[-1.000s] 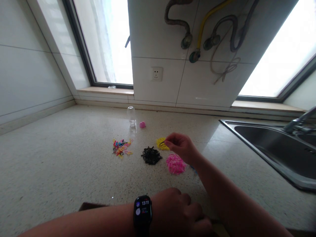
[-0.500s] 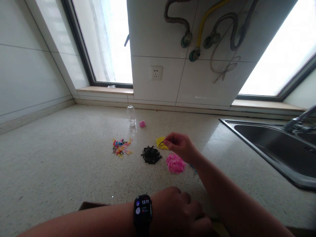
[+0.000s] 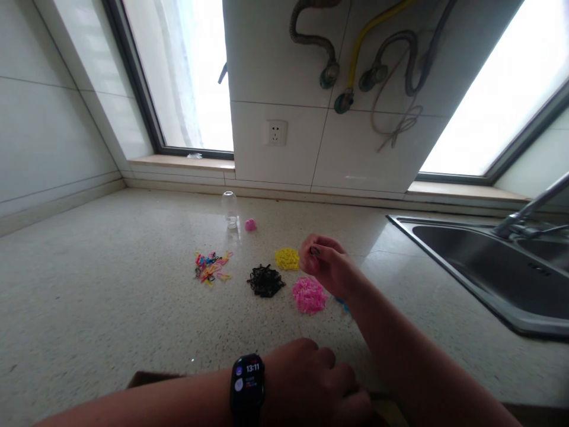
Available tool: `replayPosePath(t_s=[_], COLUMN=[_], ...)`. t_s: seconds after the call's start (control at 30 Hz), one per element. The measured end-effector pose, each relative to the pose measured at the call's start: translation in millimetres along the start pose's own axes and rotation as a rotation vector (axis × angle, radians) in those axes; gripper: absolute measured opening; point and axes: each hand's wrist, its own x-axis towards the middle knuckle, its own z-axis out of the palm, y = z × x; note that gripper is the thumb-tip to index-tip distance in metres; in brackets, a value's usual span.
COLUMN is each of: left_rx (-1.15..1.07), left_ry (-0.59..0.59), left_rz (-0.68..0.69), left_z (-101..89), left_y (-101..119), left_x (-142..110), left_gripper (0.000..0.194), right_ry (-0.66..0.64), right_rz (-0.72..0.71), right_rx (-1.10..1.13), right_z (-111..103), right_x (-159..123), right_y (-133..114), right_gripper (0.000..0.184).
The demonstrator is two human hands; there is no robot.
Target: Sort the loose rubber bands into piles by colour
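Note:
My right hand (image 3: 324, 261) is raised over the counter, its fingers bunched around a small black rubber band (image 3: 314, 250). Just left of it lies a pile of yellow rubber bands (image 3: 287, 258). Below the hand is a pink rubber band pile (image 3: 309, 295), and a blue pile (image 3: 342, 303) is partly hidden by my wrist. A black rubber band pile (image 3: 265, 280) lies further left, with a mixed-colour pile (image 3: 210, 268) beyond it. My left hand (image 3: 315, 379), below a black watch, rests near the front edge with fingers curled in; its palm is hidden.
A clear plastic bottle (image 3: 230, 210) stands upside down near the back wall, with a pink cap (image 3: 250, 225) beside it. A steel sink (image 3: 471, 279) with a tap is set into the counter (image 3: 111, 284) at right. A socket (image 3: 276, 133) and hoses are on the wall.
My right hand has turned and drawn slightly away from the yellow pile, the black band now tucked among its fingers. The whole view has shifted a little; my left hand keeps its pose.

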Motion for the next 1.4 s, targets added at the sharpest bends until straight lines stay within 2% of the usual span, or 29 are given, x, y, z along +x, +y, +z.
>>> replayPosePath(t_s=[0.13,0.37,0.6,0.8,1.23,1.4], left_rx=[0.003,0.006,0.006,0.002,0.004,0.000], left_ry=[0.023,0.016,-0.040,-0.001,-0.012,0.034], left_rz=[0.005,0.007,0.016,0.010,0.005,-0.004], left_z=[0.3,-0.1,-2.7,-0.3,0.9,0.1], left_y=[-1,-1,-1,-1,0,0], left_x=[0,1,1,1,1,1], left_gripper=[0.008,0.009,0.009,0.009,0.011,0.010], right_ry=[-0.068,-0.075,-0.022,-0.032,0.008,0.124], right_rz=[-0.025,-0.011,0.022,-0.016,-0.046,-0.101], right_rx=[0.055,0.041,0.041,0.026,-0.175,-0.314], right_z=[5,1,-3,3,-2,-4], right_x=[-3,-6,-5,-3,2,5], right_y=[-10,-10,-5,-6,5,9], right_gripper=[0.016,0.026,0.035,0.031,0.030,0.020])
